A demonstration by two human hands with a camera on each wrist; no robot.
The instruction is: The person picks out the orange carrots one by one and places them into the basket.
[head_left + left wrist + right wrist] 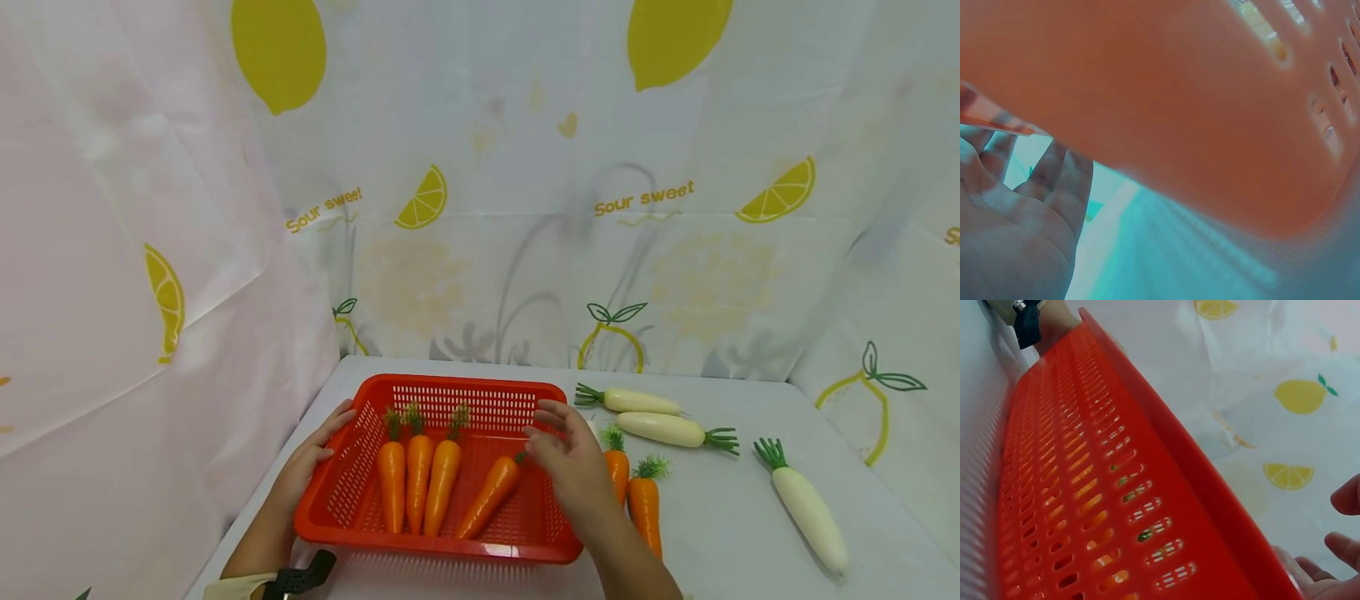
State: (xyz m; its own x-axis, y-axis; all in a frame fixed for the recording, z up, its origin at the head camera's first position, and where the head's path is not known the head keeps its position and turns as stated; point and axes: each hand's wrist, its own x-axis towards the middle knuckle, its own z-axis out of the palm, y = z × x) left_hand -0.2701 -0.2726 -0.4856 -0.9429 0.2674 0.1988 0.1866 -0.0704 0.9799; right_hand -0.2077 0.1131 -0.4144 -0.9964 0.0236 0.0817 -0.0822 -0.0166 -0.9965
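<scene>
A red perforated plastic basket (435, 546) stands on the white table with several orange carrots (442, 483) lying inside, their green tops mostly pointing to the back. My left hand (309, 454) is at the basket's left rim, its fingers extended against the edge. In the left wrist view, the fingers of that hand (1029, 206) reach up behind the rim, where their tips are hidden. Over the right rim is my right hand (573, 458), fingers loosely bent and spread, with nothing between thumb and fingers. The right wrist view has these fingers (1342, 550) just beyond the rim.
To the right of the basket lie two carrots (645, 504), partly behind my right forearm. Farther right are white radishes: two (660, 429) at the back and one (810, 517) near the right side. A lemon-print curtain (480, 275) encloses the table's back and sides.
</scene>
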